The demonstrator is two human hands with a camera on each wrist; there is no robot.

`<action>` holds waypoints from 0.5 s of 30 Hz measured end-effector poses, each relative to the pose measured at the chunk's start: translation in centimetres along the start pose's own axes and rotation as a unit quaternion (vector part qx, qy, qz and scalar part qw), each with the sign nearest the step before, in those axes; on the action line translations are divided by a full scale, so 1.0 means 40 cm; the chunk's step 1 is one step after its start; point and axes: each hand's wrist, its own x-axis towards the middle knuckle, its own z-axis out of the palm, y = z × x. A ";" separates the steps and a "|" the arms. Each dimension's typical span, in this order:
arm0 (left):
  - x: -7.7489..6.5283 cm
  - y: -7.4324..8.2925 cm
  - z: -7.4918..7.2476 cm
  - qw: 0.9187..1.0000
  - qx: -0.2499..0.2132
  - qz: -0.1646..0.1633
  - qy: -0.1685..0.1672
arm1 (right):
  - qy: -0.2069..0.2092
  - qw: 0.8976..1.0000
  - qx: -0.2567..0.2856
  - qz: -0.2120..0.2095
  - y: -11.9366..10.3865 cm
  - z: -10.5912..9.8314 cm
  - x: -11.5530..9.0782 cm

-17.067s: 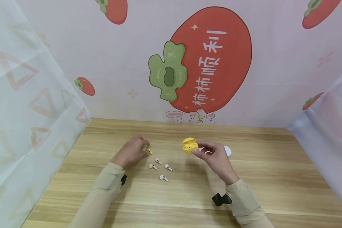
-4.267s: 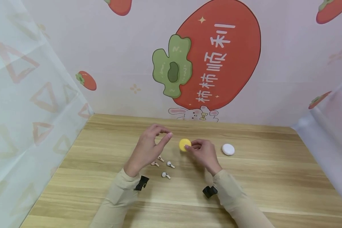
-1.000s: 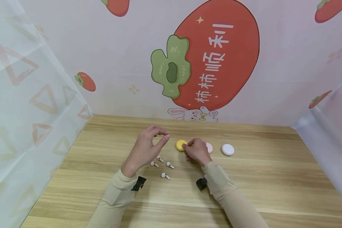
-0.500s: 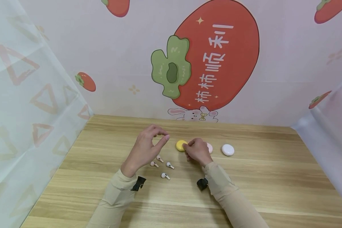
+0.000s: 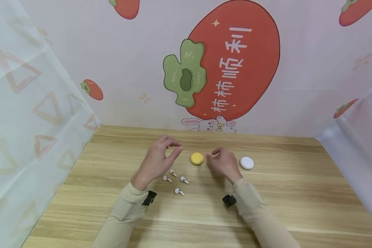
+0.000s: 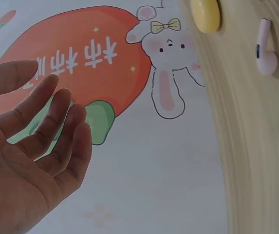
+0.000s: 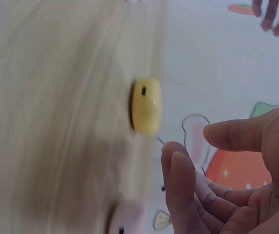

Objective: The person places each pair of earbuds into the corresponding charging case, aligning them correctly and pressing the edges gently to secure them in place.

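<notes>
A closed, round yellow earbud case (image 5: 196,158) lies on the table between the hands. My right hand (image 5: 224,163) hovers just right of it, holding nothing; the right wrist view shows thumb and fingertips apart. A pink case (image 7: 129,217) peeks in at the bottom of that view, while the hand hides it in the head view. My left hand (image 5: 158,160) hangs to the left of the yellow case, fingers loosely bent and holding nothing. Two pale pink earbuds (image 5: 173,173) and two white earbuds (image 5: 184,180) lie on the table in front of it.
To the right of my right hand is a closed white earbud case (image 5: 247,163). The wooden table (image 5: 282,199) runs back to an upright printed cloth (image 5: 124,69), with more cloth along the left and right sides.
The yellow case was open in my right hand, a yellow earbud near my left. It was then closed and set on the table; my right hand has just let go, moving right.
</notes>
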 end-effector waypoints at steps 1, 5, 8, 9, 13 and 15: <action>-0.001 -0.003 0.001 1.000 0.003 -0.001 -0.001 | 0.001 1.000 0.000 0.000 0.005 -0.009 -0.001; -0.006 -0.016 0.007 1.000 0.015 -0.011 -0.005 | 0.013 1.000 -0.007 -0.007 0.027 -0.043 -0.003; -0.008 -0.025 0.012 1.000 0.019 -0.017 -0.007 | 0.029 0.999 -0.016 -0.010 0.044 -0.064 -0.003; -0.009 -0.029 0.014 1.000 0.020 -0.019 -0.007 | 0.035 0.999 -0.021 -0.010 0.049 -0.069 -0.003; -0.011 -0.042 0.024 1.000 0.018 -0.018 -0.005 | 0.047 0.998 -0.039 -0.006 0.072 -0.087 -0.002; -0.012 -0.048 0.029 1.000 0.017 -0.016 -0.002 | 0.047 0.998 -0.046 -0.006 0.082 -0.093 -0.002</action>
